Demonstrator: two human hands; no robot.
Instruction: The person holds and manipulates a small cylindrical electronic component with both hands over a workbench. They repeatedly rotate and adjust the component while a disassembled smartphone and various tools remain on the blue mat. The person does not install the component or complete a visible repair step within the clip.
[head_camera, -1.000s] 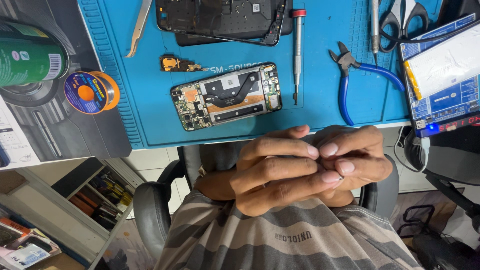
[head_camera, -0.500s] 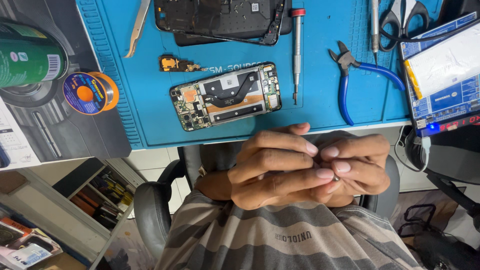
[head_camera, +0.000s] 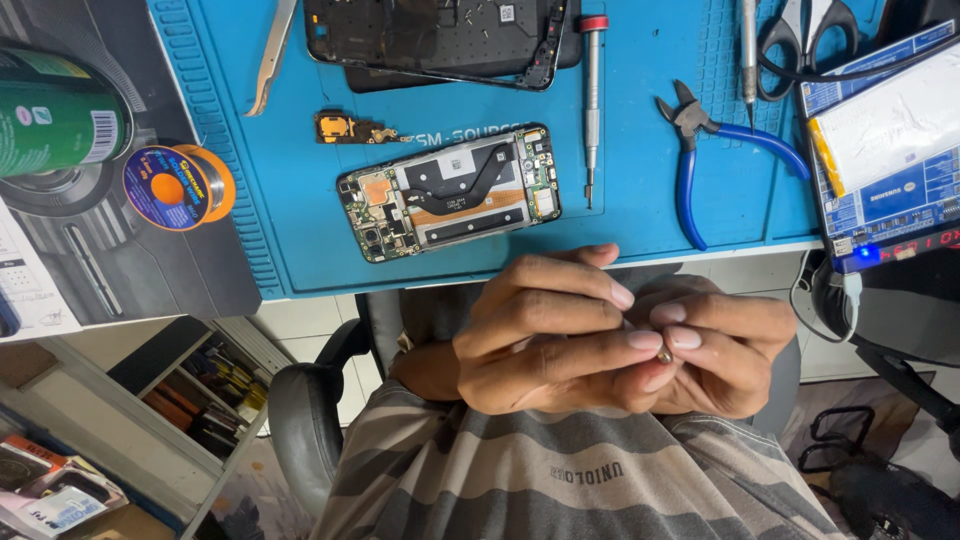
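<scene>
Left of blue mat (head_camera: 300, 250), green can (head_camera: 55, 115), solder spool (head_camera: 170, 188)

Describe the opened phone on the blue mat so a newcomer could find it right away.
Start at the blue work mat. Near its front edge, just above the person's hands, lies the opened phone, slightly tilted. Unlike the dark empty frame farther back, it shows green circuit boards and a black cable across its middle.

Single head-worn view, steeply downward, close over hands, lap and blue mat (head_camera: 300, 200).
</scene>
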